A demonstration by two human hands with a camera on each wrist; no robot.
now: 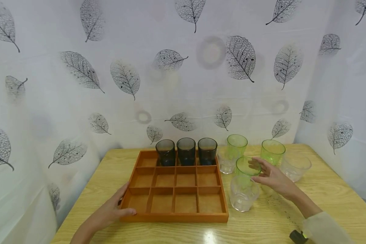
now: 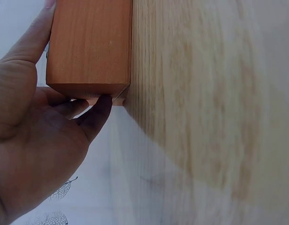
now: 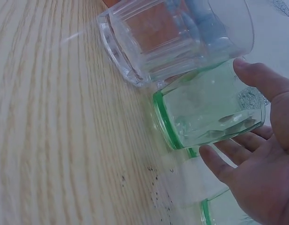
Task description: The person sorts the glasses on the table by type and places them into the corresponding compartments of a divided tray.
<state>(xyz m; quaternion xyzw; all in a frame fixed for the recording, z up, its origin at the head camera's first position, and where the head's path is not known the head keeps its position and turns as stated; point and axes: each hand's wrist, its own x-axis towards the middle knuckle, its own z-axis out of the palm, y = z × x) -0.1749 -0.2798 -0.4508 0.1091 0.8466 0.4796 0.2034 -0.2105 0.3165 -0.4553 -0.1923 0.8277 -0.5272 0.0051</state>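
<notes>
Gripping the wooden tray (image 1: 174, 218) at its near left corner, the left hand (image 1: 109, 210) is probably steadying it against sliding; three dark glasses (image 1: 186, 152) are standing in its back row, dividers (image 1: 186, 187) presumably keeping them apart; right of the tray, the right hand (image 1: 276, 179) is holding the front green glass (image 1: 243, 166) between thumb and fingers, likely for control

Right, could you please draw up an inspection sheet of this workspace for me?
Surface: wood-grain table, dark specks at right.
Job's things: tray with three dark glasses in its back row; three green glasses and three clear glasses to its right.
Clutter: small dark object by the right sleeve, unidentified.
Hands: left hand holds the tray's front left corner; right hand has its fingers around the front green glass, contact uncertain.
Cables: nothing seen.
Surroundings: leaf-printed sheet behind and at both sides.
</notes>
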